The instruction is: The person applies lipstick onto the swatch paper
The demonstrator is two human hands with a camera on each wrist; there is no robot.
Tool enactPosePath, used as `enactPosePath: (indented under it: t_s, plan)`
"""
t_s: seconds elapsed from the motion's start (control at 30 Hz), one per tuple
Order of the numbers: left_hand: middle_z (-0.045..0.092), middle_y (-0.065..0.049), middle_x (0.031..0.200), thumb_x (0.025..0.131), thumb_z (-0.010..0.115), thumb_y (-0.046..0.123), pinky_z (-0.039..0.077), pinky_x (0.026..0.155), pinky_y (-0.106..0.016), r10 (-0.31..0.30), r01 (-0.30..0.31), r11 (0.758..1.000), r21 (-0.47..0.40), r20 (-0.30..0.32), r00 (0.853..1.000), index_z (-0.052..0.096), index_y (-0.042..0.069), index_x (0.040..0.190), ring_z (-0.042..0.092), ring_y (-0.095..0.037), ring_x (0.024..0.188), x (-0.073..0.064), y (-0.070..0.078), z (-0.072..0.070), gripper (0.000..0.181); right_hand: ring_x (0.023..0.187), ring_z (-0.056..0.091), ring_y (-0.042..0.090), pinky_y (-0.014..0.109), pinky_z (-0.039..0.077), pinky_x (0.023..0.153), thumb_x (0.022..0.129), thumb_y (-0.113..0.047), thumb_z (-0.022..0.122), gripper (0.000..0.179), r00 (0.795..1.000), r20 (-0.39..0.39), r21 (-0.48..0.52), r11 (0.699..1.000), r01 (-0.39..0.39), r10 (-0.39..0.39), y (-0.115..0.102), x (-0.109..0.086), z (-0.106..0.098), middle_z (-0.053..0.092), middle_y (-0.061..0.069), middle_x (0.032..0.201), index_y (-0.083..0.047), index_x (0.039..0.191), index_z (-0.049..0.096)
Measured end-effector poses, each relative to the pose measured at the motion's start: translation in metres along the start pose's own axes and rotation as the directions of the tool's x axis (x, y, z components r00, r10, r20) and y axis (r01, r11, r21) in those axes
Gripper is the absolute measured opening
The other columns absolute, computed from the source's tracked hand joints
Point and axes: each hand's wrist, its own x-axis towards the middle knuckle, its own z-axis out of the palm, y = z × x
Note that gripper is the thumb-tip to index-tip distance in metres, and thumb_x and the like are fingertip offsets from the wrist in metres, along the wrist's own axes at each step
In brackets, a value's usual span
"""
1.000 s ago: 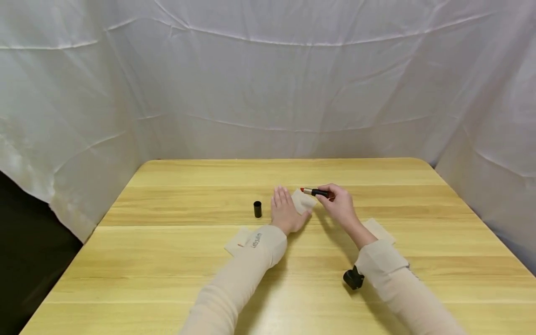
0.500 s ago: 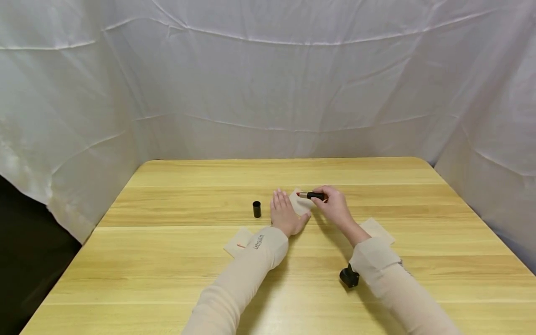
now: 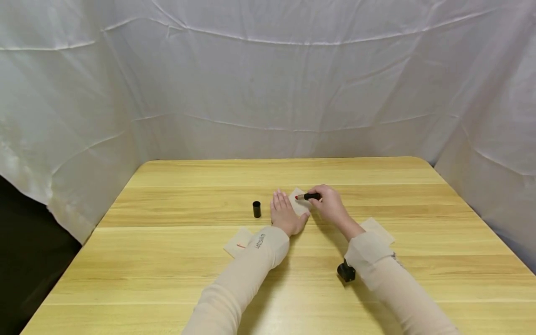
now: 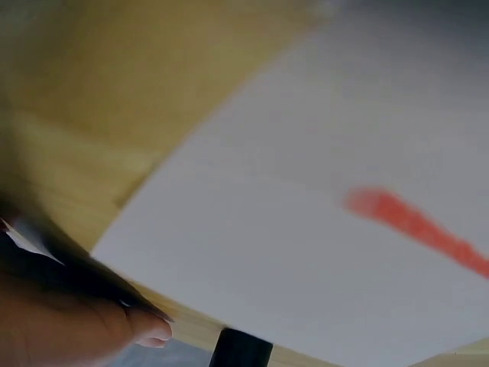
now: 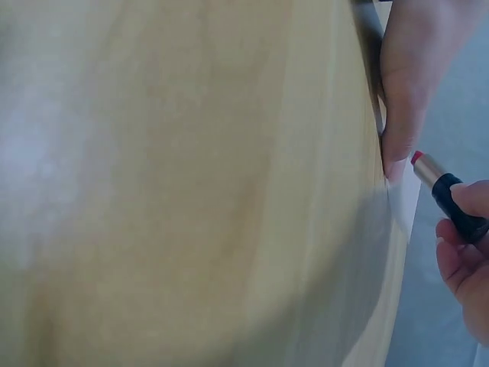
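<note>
In the head view my left hand (image 3: 285, 216) rests on a small pale paper (image 3: 300, 208), its fingers stretched forward and its thumb spread along the near edge. My right hand (image 3: 332, 207) pinches the black base of a lipstick (image 3: 311, 197), whose red tip points left over the paper. Whether the tip touches the paper I cannot tell. The lipstick (image 5: 451, 202) also shows in the right wrist view, held between thumb and fingers. Left of the left hand, the black lipstick cap (image 3: 257, 209) stands upright on the table.
A second paper (image 3: 233, 242) with a red stroke lies partly under the left sleeve; the left wrist view shows this stroke (image 4: 416, 225) up close. Another paper (image 3: 378, 230) lies beside the right forearm. A small black device (image 3: 346, 272) hangs at the right cuff. White cloth surrounds the wooden table (image 3: 167, 279).
The right hand has drawn the lipstick slightly left and nearer over the paper, the forearm following. The left hand has stayed nearly in place.
</note>
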Motion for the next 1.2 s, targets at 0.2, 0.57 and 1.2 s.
enactPosePath:
  t_s: [0.2, 0.57, 1.2]
  plan:
    - [-0.010, -0.018, 0.155, 0.088, 0.019, 0.071, 0.003, 0.119, -0.038, 0.003, -0.003, 1.000, -0.002, -0.025, 1.000, -0.005, 0.000, 0.147, -0.008, -0.029, 0.144, 0.002, 0.000, 0.003, 0.096, 0.084, 0.063, 0.033, 0.040, 0.055, 0.071, 0.081, 0.004, 0.065, 0.015, 0.997, -0.024, -0.055, 0.996, 0.067, -0.068, -0.001, 0.004, 0.005, 0.065, 0.024, 0.096, 0.007, 0.096, 0.066]
    - [-0.008, -0.019, 0.155, 0.091, 0.022, 0.067, 0.002, 0.118, -0.037, 0.015, -0.016, 1.000, -0.024, -0.021, 1.000, -0.004, -0.001, 0.147, -0.007, -0.029, 0.144, -0.009, -0.001, -0.004, 0.092, 0.091, 0.062, 0.037, 0.042, 0.055, 0.075, 0.081, 0.007, 0.064, 0.016, 0.998, -0.031, -0.044, 0.997, 0.060, -0.061, 0.000, 0.009, 0.012, 0.063, 0.025, 0.098, 0.009, 0.097, 0.066]
    - [-0.006, -0.019, 0.155, 0.089, 0.017, 0.071, 0.006, 0.118, -0.039, 0.010, -0.007, 0.999, 0.049, -0.051, 0.999, -0.003, 0.000, 0.147, -0.005, -0.030, 0.144, -0.003, -0.001, 0.002, 0.094, 0.091, 0.063, 0.035, 0.044, 0.053, 0.081, 0.084, 0.009, 0.056, 0.014, 0.994, 0.088, -0.183, 0.980, 0.082, -0.067, -0.009, 0.021, 0.011, 0.068, 0.021, 0.095, 0.007, 0.092, 0.067]
